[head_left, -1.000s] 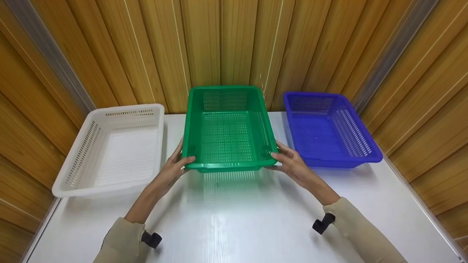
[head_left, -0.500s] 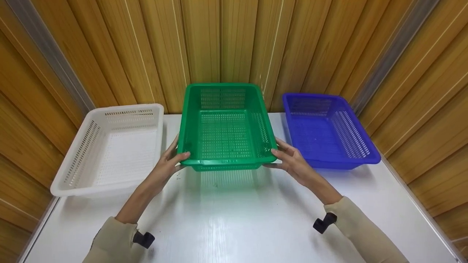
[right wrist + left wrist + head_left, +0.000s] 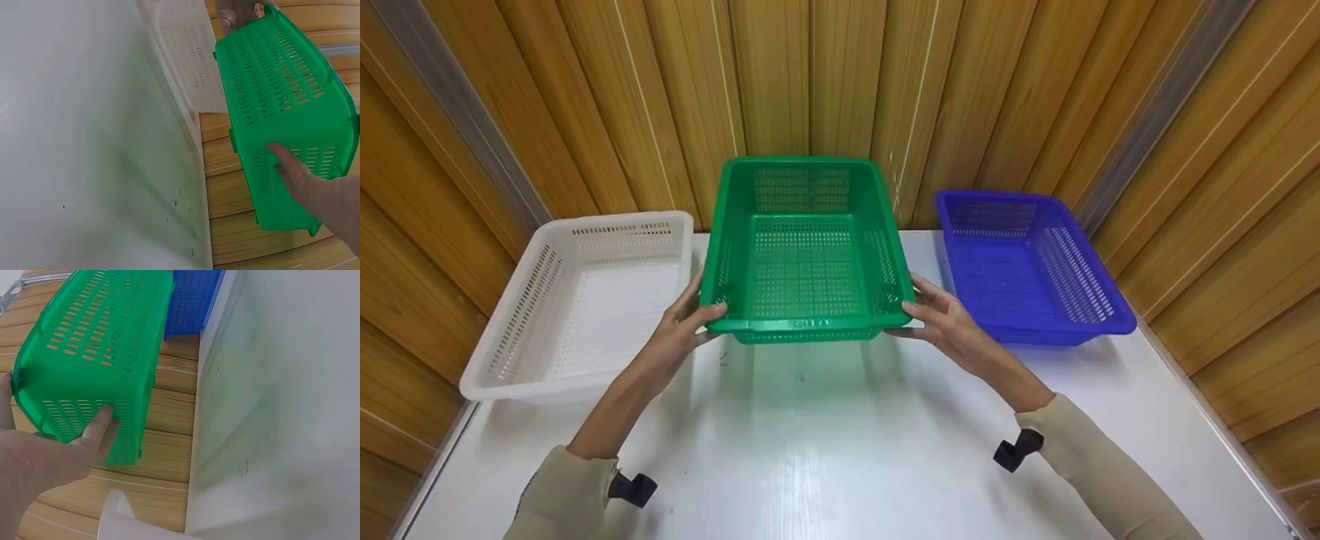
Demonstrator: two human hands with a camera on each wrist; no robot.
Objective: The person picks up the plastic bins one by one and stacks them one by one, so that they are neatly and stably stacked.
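Observation:
A green plastic basket (image 3: pixel 806 266) with slotted walls is held up over the white table, its inside bare. My left hand (image 3: pixel 679 330) grips its near left corner, thumb over the rim and fingers against the outer wall. At the near right corner my right hand (image 3: pixel 949 326) holds the rim the same way. Both wrist views show the green basket (image 3: pixel 95 371) from outside, raised off the tabletop, with fingers spread on its slotted side. In the right wrist view the basket (image 3: pixel 270 95) stands between my right hand (image 3: pixel 309 185) and the other hand.
A white basket (image 3: pixel 480 375) stands at the left of the table (image 3: pixel 825 465), close to my left forearm. To the right is a blue-purple basket (image 3: pixel 1035 330). Wood-panelled walls (image 3: pixel 810 75) close off the back and both sides.
Both hands have carried the green basket a little to the left and raised it. The white and blue-purple baskets have stayed in place.

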